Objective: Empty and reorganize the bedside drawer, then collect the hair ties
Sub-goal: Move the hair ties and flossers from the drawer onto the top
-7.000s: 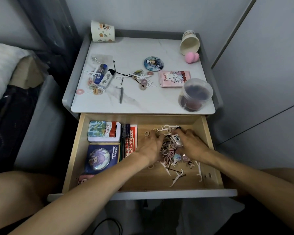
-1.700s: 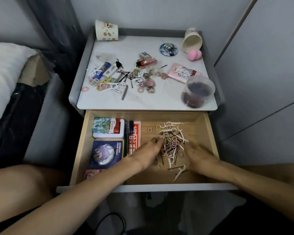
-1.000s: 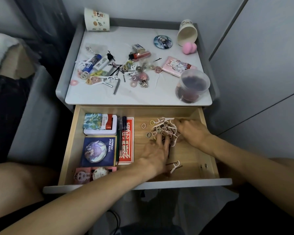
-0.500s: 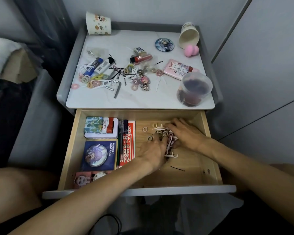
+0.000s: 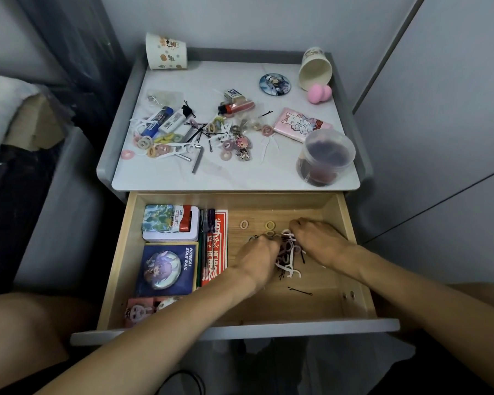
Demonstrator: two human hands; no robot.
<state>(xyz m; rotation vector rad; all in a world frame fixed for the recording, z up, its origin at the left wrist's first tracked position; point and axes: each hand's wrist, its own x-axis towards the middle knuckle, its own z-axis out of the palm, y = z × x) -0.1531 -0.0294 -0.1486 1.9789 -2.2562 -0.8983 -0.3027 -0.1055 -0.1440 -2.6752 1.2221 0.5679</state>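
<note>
**Two hands squeeze a little pile together in the drawer**

Closest is the grey front of the open drawer [image 5: 234,332]. Just past it, one black bobby pin [image 5: 300,291] lies alone on the wood, outside the two hands.

Next come the hands. The left hand [image 5: 258,258] and the right hand [image 5: 315,240] sit on either side of a pile [image 5: 288,260] and touch it. The pile is made of hair ties [image 5: 283,249] and white floss picks [image 5: 290,270]. Both hands have bent fingers that curve in toward the pile like two walls. I think this is to bunch the small bits up so they can be lifted in one go. The fingertips are hidden, so I cannot tell if either hand really has hold of anything. Two loose ties [image 5: 244,224] lie just behind the pile, outside the scoop.

On the left side of the drawer a tin box [image 5: 170,223], a blue badge card [image 5: 166,269], some pens [image 5: 207,223] and a red card pack [image 5: 217,246] lie flat and snug. They look sorted and meant to stay.

Farther back, the nightstand top [image 5: 240,178] holds a jumble: more ties, a hex key [image 5: 197,159], a lighter [image 5: 237,106] and a keychain [image 5: 241,145]. The ties there are mixed in, so they will need picking out. A clear tub [image 5: 325,158] stands at the near right corner. At the very back a tipped paper cup [image 5: 315,69] lies just beside a pink makeup sponge [image 5: 320,93].
</note>
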